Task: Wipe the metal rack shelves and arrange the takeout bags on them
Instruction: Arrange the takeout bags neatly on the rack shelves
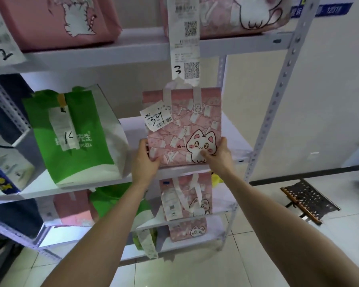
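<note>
Against white wall, metal rack (274,119), tiled floor (247,255) (glossy), takeout bags (182,129)

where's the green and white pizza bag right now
In the head view, the green and white pizza bag stands on the left of the middle rack shelf, left of the pink cat-print bag held between the left hand and right hand.

A takeout pickup room: a white metal rack (278,83) holds numbered food bags, pink cat ones (184,129) and a green pizza bag (75,137), with printed receipts (184,38).
</note>
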